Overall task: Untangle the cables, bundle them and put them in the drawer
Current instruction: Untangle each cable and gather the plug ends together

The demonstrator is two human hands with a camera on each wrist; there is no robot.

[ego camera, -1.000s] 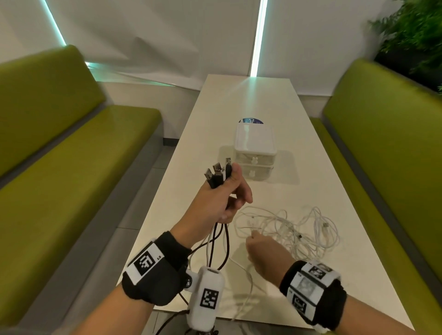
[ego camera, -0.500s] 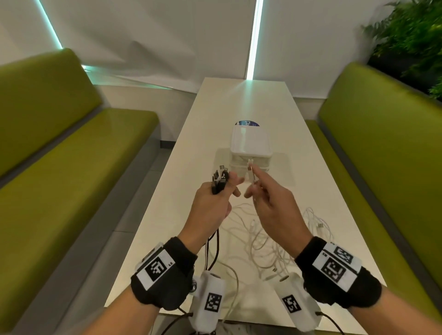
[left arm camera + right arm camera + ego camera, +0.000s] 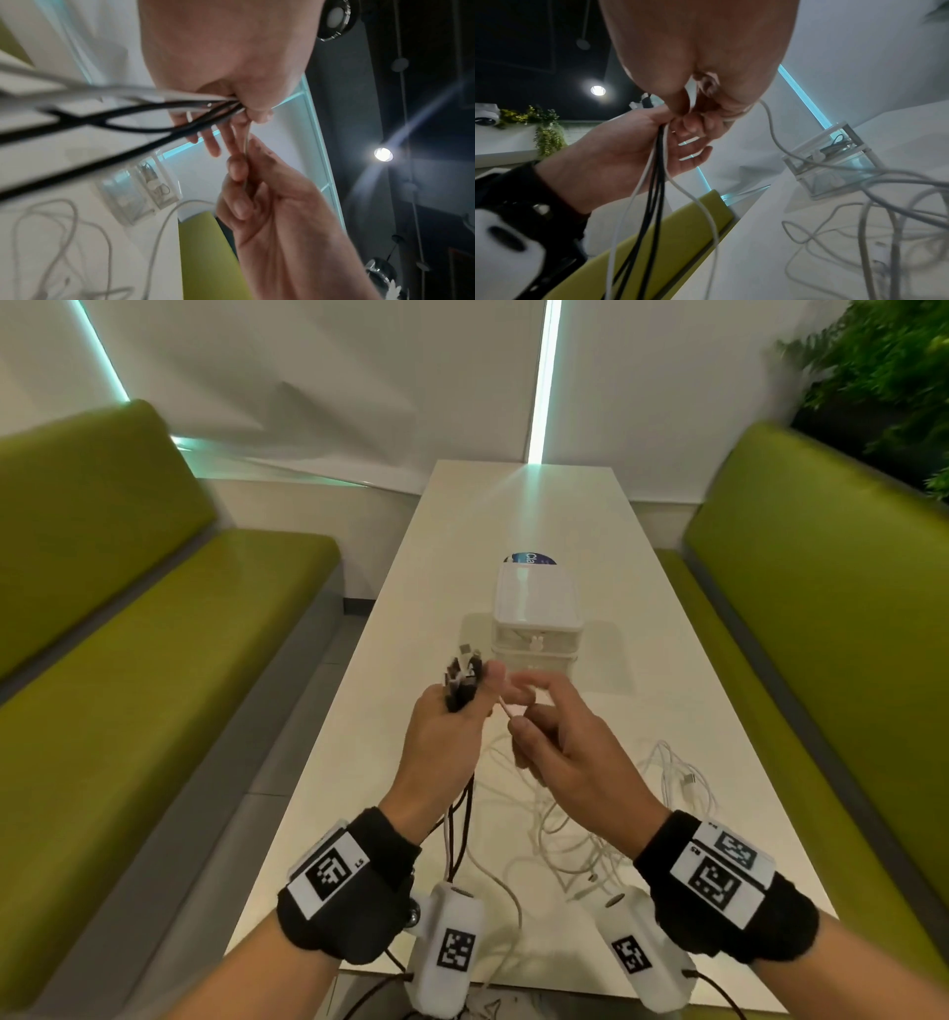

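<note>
Left hand (image 3: pixel 452 737): fist clamped on gathered cable ends (image 3: pixel 462 677).
Right hand (image 3: pixel 570 757): pinching white cable (image 3: pixel 246 142).
Risk: loose tangle (image 3: pixel 606 819) mid-table could snag, yanking ends free.

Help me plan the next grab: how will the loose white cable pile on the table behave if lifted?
The white cable pile lies in thin, slack, overlapping loops, so it is probably floppy and light. Lifting one strand would likely drag neighbouring loops along. Its free plug ends would probably dangle.

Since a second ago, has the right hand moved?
Yes. The right hand rose off the white cable pile toward the drawer box, meeting the left hand.
</note>
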